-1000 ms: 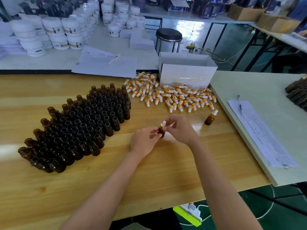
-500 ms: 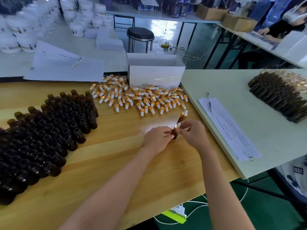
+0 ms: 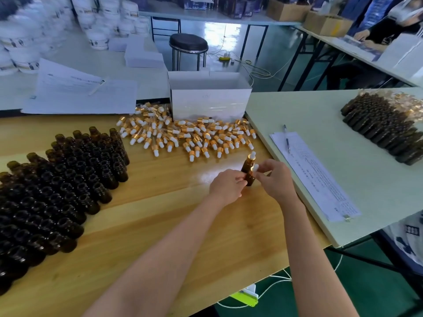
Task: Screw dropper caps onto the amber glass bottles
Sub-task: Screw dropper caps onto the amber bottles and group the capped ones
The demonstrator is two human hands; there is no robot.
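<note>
Amber bottle (image 3: 250, 180) sits low on the bench (image 3: 160, 225), well in front of the white box (image 3: 209, 104), toward its right corner; cannot tell whether its base touches the wood. Left hand (image 3: 225, 186) grips the body, fingers curled round it. Right hand (image 3: 275, 179) pinches the dropper cap (image 3: 254, 168) at the neck, white bulb showing.

One capped bottle (image 3: 248, 161) stands just behind, on the box side.

White box: open-topped, only white inner walls show. Loose caps (image 3: 187, 136) are heaped along its front. Uncapped bottles (image 3: 68, 179) are packed in a block far left of the box. Clear bag (image 3: 389, 124) of dark bottles lies far right of it.

Versus 1.0 s ago: the held bottle has come up beside the capped one. Grips are unchanged.
</note>
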